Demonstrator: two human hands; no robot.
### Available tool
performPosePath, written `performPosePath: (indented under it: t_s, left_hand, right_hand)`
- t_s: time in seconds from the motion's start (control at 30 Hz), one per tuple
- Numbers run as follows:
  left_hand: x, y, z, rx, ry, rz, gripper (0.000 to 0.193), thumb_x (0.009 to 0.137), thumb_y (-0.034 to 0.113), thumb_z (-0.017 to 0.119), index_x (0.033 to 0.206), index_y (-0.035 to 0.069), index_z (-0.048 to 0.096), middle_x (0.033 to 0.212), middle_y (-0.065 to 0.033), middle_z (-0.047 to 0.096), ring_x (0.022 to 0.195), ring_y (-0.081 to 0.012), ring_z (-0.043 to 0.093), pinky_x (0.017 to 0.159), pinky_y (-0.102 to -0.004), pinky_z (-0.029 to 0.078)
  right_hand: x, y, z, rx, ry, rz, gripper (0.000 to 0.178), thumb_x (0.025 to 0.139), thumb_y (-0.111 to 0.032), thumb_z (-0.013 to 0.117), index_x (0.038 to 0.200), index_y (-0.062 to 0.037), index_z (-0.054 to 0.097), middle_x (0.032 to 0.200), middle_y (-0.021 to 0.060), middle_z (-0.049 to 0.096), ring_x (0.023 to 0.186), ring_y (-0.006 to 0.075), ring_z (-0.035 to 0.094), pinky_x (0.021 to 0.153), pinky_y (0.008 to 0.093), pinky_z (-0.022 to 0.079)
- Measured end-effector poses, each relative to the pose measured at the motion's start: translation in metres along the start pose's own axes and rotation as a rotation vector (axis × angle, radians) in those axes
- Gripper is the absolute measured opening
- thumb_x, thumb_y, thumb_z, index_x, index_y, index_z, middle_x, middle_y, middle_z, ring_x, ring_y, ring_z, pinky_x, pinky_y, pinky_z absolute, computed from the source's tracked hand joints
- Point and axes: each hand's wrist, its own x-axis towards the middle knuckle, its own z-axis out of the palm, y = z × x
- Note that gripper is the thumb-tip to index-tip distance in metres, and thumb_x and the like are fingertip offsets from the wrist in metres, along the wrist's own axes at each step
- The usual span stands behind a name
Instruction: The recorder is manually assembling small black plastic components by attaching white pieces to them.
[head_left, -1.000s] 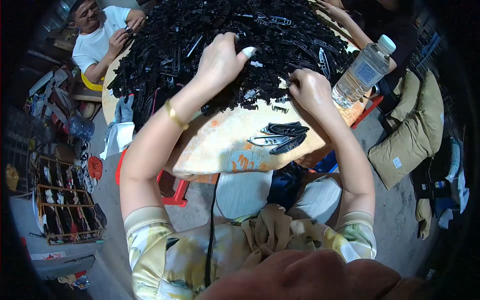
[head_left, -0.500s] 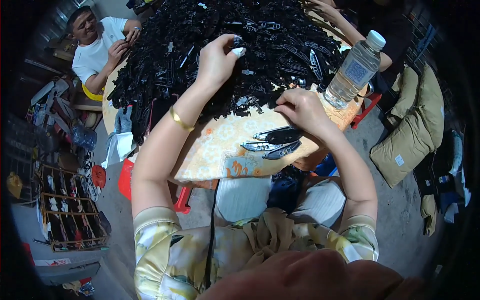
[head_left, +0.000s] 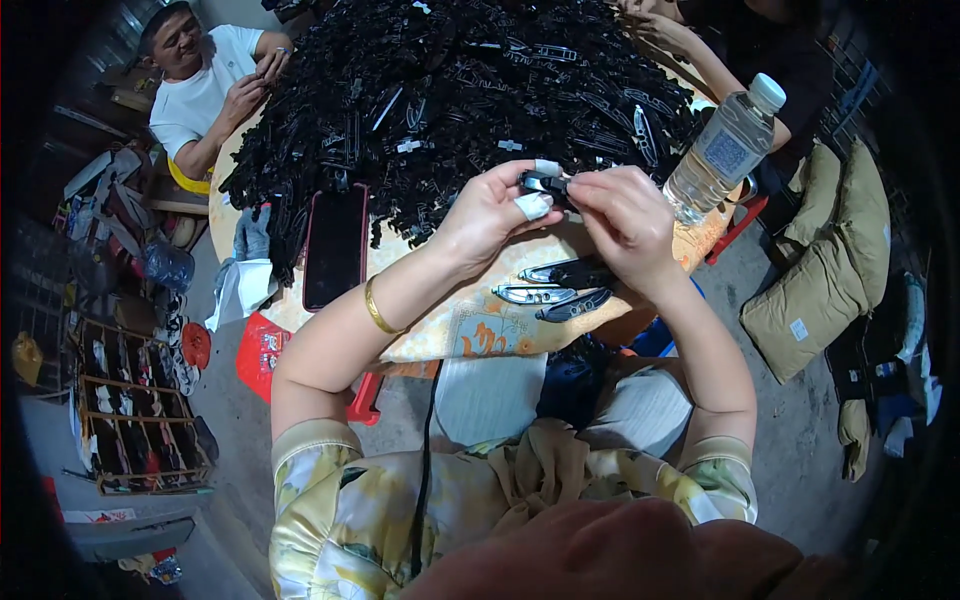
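Over the near part of the table my two hands meet. My left hand (head_left: 490, 215), with white wraps on its thumb and a fingertip, pinches a small black plastic piece (head_left: 543, 184) with a shiny face. My right hand (head_left: 630, 215) grips the other end of that piece; its fingertips partly hide it. Just below the hands lie several black-and-silver elongated parts (head_left: 535, 294) side by side on the patterned tablecloth (head_left: 425, 346). Beyond them spreads a large heap of black plastic parts (head_left: 450, 100), a few pale bits among them.
A clear bottle with a white cap (head_left: 722, 150) stands right of my hands. Left lies a dark phone (head_left: 335, 248) in a pinkish case. A person in a white shirt (head_left: 200, 100) sits far left; another person's arm (head_left: 690, 50) reaches in far right. Tan sacks (head_left: 825, 260) lie on the floor.
My left hand has drawn back from the heap towards me and now holds a black piece. My right hand has lifted from the heap's near edge to meet it. The phone has come into view.
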Motion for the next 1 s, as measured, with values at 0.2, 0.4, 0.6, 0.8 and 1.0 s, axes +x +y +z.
performPosePath:
  t_s: [0.2,0.4,0.6,0.8,1.0]
  left_hand:
    - [-0.001,-0.001,0.002,0.001,0.043,-0.003,0.036,0.089,-0.001,0.055,0.125,-0.001,0.047,0.106,-0.0101,0.061,0.091,-0.0168,0.065,0.087,-0.0280,0.055]
    - [-0.002,0.002,0.005,-0.015,0.057,0.014,0.036,0.089,-0.001,0.054,0.124,0.001,0.048,0.111,-0.0095,0.060,0.093,-0.0143,0.063,0.086,-0.0256,0.055]
    - [-0.002,0.001,0.006,-0.098,0.026,0.036,0.028,0.093,0.007,0.051,0.120,0.003,0.050,0.108,-0.0083,0.062,0.090,-0.0143,0.063,0.084,-0.0255,0.054]
    - [0.000,0.007,-0.004,-0.212,-0.072,-0.083,0.024,0.099,0.012,0.040,0.116,-0.001,0.049,0.092,-0.0121,0.062,0.075,-0.0182,0.065,0.063,-0.0272,0.056]
    - [-0.001,0.006,-0.006,-0.056,-0.114,-0.213,0.022,0.097,0.013,0.043,0.113,-0.001,0.049,0.087,-0.0116,0.062,0.064,-0.0140,0.062,0.049,-0.0221,0.052]
  right_hand:
    - [-0.001,-0.004,0.000,-0.158,-0.034,-0.136,0.028,0.066,0.004,0.070,0.092,-0.0018,0.063,0.088,0.0108,0.066,0.078,0.0269,0.063,0.067,0.0351,0.051]
    - [-0.001,-0.012,0.000,-0.240,-0.055,-0.116,0.029,0.065,0.004,0.070,0.093,-0.0029,0.062,0.088,0.0096,0.066,0.076,0.0260,0.063,0.066,0.0341,0.052]
    - [0.000,-0.018,-0.004,-0.154,-0.040,0.019,0.025,0.067,0.004,0.069,0.091,-0.0021,0.064,0.088,0.0106,0.066,0.079,0.0264,0.064,0.067,0.0313,0.052]
    - [0.008,-0.014,-0.014,0.011,-0.068,0.061,0.020,0.069,0.009,0.065,0.086,-0.0020,0.068,0.089,0.0096,0.068,0.085,0.0274,0.063,0.074,0.0347,0.050]
    - [0.006,-0.015,-0.011,-0.030,-0.133,-0.095,0.024,0.068,-0.002,0.070,0.092,-0.0056,0.067,0.092,0.0077,0.068,0.088,0.0302,0.061,0.075,0.0378,0.052]
